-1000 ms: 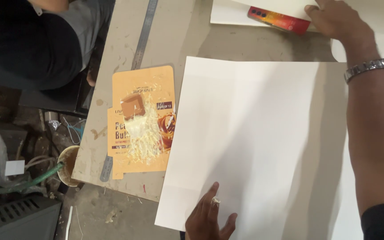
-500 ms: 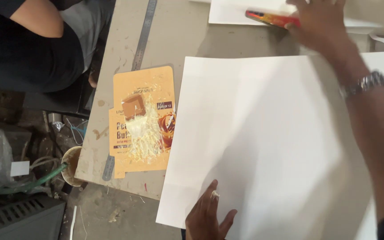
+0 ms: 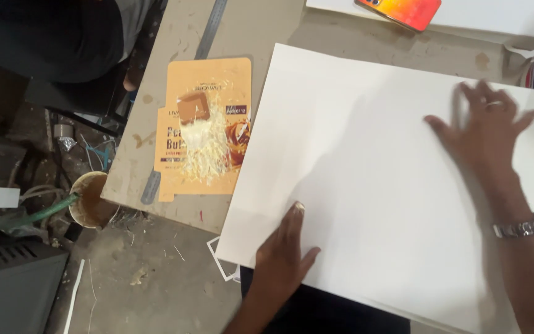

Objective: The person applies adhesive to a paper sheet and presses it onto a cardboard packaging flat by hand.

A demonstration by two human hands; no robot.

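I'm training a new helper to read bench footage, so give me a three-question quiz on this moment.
1. True or false: both hands rest flat on the large white paper sheet.
2. Which hand wears the silver metal wristwatch?
A. left hand
B. right hand
3. Fill in: the flattened orange cardboard carton lies to the ____ of the sheet in the picture.

Key: 1 true; 2 B; 3 left.
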